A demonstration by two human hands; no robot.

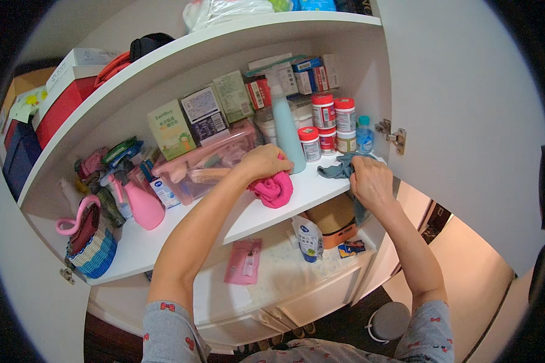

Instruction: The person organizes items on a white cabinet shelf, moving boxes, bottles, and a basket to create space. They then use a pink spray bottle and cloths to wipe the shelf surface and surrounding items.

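My left hand (267, 162) is closed on a bright pink cloth (273, 189), which lies bunched on the white cabinet shelf (250, 222). Right behind those fingers stands a pale blue bottle (287, 129). On the right, my right hand (371, 179) grips a grey-blue cloth (338, 169); part of it spreads over the shelf and part hangs below the front edge. Several red-lidded jars (310, 144) and a small blue bottle (364, 134) stand behind the cloths. A translucent pink bin (195, 159) holding packets sits left of my left hand.
A pink spray bottle (141, 204) and a blue-and-white woven basket (93, 254) stand at the left. Boxes (170, 129) line the back. Below lie a pink pouch (244, 262), a white refill pouch (308, 239) and an orange-brown case (338, 233). An open cabinet door (458, 113) borders the right.
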